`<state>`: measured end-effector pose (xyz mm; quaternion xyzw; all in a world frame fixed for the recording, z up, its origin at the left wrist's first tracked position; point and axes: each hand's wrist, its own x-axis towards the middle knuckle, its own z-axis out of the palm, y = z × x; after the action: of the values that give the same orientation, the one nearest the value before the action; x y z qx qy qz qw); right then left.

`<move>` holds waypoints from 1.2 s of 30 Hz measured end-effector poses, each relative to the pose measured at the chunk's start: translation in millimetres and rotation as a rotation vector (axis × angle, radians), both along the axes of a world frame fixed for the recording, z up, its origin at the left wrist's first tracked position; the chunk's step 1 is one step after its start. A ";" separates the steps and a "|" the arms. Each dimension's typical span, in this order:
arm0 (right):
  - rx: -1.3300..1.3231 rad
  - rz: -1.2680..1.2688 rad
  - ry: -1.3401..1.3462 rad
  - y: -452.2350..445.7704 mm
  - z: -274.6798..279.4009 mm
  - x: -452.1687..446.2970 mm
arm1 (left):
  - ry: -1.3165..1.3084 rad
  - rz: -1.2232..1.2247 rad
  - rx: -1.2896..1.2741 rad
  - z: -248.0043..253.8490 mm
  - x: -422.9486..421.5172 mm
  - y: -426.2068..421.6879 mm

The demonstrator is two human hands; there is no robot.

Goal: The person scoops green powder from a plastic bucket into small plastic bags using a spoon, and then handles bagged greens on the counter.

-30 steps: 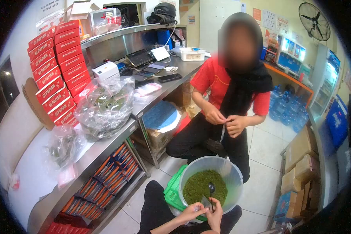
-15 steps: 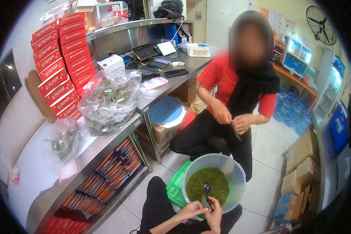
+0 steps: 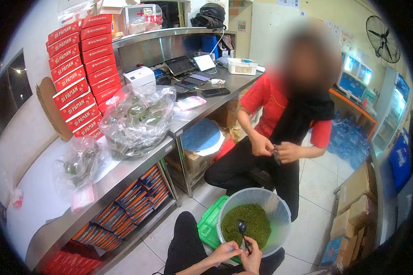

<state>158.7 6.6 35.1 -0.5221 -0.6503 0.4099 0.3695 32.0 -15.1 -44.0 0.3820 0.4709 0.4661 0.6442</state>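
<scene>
A steel counter (image 3: 237, 83) carries two stacks of red boxes (image 3: 69, 78) towards its near end, back from the front edge; a large plastic bag of green contents (image 3: 137, 121) and a smaller plastic bag (image 3: 80, 165) lie closer to that edge; farther along stand a white printer (image 3: 140, 79) and a dark tablet (image 3: 178, 65); a black phone (image 3: 215, 91) lies near the front edge, a white tray (image 3: 243, 67) by the far end; the lower shelf (image 3: 143, 234) holds rows of orange-and-dark packets (image 3: 128, 197); blue water jugs (image 3: 351, 142) stand on the tiled floor (image 3: 314, 206).
</scene>
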 end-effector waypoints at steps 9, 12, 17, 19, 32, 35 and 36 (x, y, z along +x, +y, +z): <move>-0.147 -0.022 0.063 0.2 -3.1 7.8 | 0.016 -0.001 -0.039 2.8 2.0 -1.1; -0.173 -0.022 0.066 0.7 -4.0 10.4 | 0.041 -0.005 -0.064 4.0 2.6 -0.8; -0.093 -0.049 0.095 0.5 -11.6 11.6 | 0.061 -0.007 -0.038 -1.6 2.0 -1.3; -0.066 -0.008 0.029 -0.7 -2.7 13.7 | 0.080 -0.005 -0.046 1.3 1.5 -1.9; -0.045 -0.013 -0.019 -3.5 2.8 24.6 | 0.210 -0.047 0.008 6.0 0.0 -5.1; -0.048 -0.028 -0.025 -4.7 -2.4 26.6 | 0.164 -0.022 -0.007 -15.8 4.2 -5.8; -0.092 -0.027 -0.029 -2.9 -9.6 26.6 | 0.163 -0.038 -0.004 -13.3 4.1 -5.1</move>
<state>185.4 3.8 25.5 -0.5530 -0.6289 0.4270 0.3411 36.1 -20.3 -57.3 0.4263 0.5154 0.4203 0.6132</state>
